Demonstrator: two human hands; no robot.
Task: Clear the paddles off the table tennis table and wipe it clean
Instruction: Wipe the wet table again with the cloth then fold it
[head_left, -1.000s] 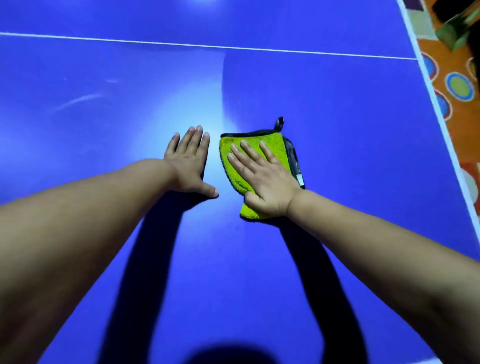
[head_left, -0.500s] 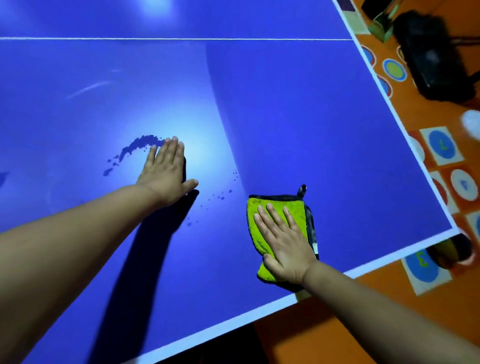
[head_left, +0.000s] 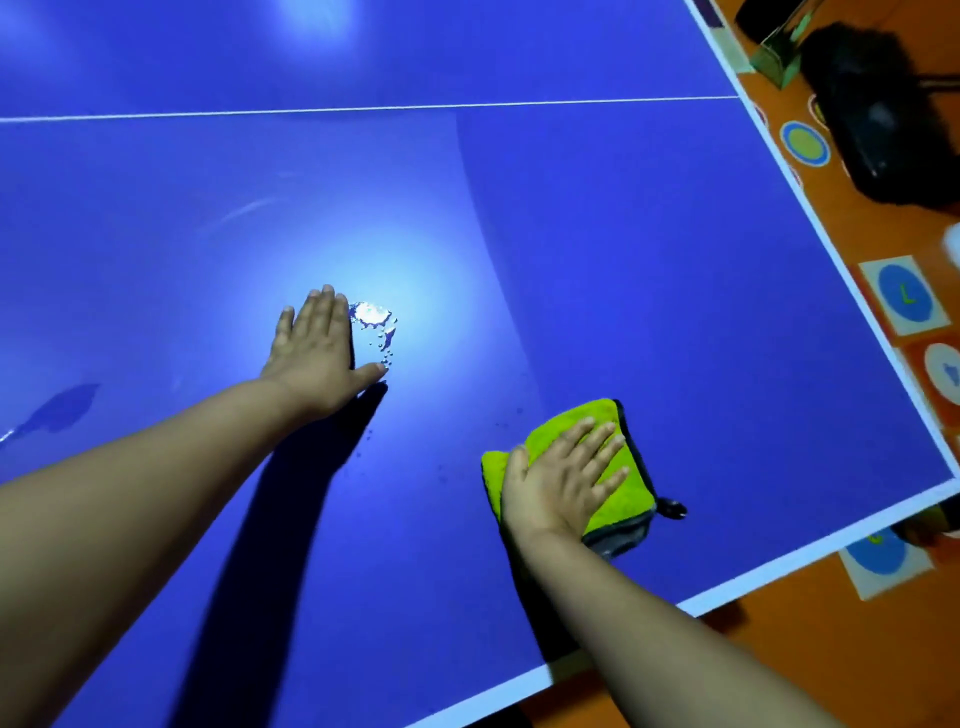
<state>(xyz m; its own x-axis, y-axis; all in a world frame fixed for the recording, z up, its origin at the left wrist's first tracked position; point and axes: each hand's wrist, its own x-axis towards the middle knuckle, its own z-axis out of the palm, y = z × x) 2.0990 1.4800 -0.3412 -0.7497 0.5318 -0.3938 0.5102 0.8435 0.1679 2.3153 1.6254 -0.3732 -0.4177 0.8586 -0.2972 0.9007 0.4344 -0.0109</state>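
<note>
The blue table tennis table (head_left: 675, 270) fills most of the view. My right hand (head_left: 561, 480) lies flat with spread fingers on a folded green cloth (head_left: 623, 493) with a dark trim, near the table's near right corner. My left hand (head_left: 317, 348) rests flat on the table further left. A small patch of water drops (head_left: 376, 322) glistens just right of its fingers. No paddles are in view.
A wet smear (head_left: 62, 410) shows on the table at the far left. A white line (head_left: 363, 108) crosses the table at the top. Right of the table is an orange floor mat (head_left: 906, 296) with round patterns, and a black bag (head_left: 878, 114) lies on it.
My right hand has turned the cloth and slid it a little toward the corner, fingers now pointing right. My left hand stays flat by the wet patch. The view shifted.
</note>
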